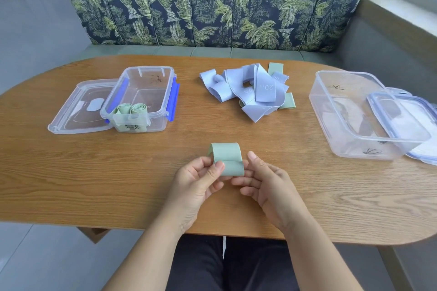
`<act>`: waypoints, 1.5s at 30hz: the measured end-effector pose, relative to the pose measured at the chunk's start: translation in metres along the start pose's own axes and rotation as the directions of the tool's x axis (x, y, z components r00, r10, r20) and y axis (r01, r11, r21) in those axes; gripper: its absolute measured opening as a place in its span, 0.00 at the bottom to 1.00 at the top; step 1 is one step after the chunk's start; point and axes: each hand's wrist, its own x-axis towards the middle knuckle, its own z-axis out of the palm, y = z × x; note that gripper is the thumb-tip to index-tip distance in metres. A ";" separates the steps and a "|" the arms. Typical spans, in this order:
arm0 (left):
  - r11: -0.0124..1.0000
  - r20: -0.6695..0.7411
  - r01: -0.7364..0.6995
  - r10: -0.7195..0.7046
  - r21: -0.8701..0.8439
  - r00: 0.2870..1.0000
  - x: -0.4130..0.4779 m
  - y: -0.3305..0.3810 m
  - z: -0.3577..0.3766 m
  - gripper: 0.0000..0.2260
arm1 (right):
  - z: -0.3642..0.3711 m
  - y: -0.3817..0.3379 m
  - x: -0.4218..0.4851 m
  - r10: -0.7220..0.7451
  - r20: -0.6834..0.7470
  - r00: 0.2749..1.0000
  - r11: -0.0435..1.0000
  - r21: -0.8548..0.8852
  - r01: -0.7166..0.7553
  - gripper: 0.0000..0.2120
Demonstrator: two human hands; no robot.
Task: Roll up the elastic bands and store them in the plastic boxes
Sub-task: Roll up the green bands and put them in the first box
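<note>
Now both hands [233, 178] pinch green band [227, 159] above table [71, 172].

Both hands — left [197, 178], right [264, 182] — pinch a green band [228, 159] above the table [71, 184].

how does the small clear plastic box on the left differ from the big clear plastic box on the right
The small clear box with blue clips holds two rolled green bands; the big clear box shows no bands inside. The small box's lid lies flat at its left; the big box's lid leans tilted on its right rim. Both are open, transparent, on the wooden table.
</note>
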 end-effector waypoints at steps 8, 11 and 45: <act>0.996 -0.030 0.019 -0.017 0.083 0.999 0.001 0.002 0.005 0.13 | -0.011 0.001 -0.001 -0.017 0.134 0.991 0.993 0.120 0.000 0.25; 0.993 -0.022 0.033 -0.031 0.115 0.999 0.002 0.002 0.005 0.13 | -0.009 0.001 0.000 -0.012 0.122 0.992 0.991 0.135 -0.005 0.26; 0.989 -0.019 0.024 -0.021 0.146 1.000 0.011 0.011 0.008 0.08 | 0.007 -0.002 0.000 0.045 -0.061 0.997 0.982 -0.181 -0.056 0.12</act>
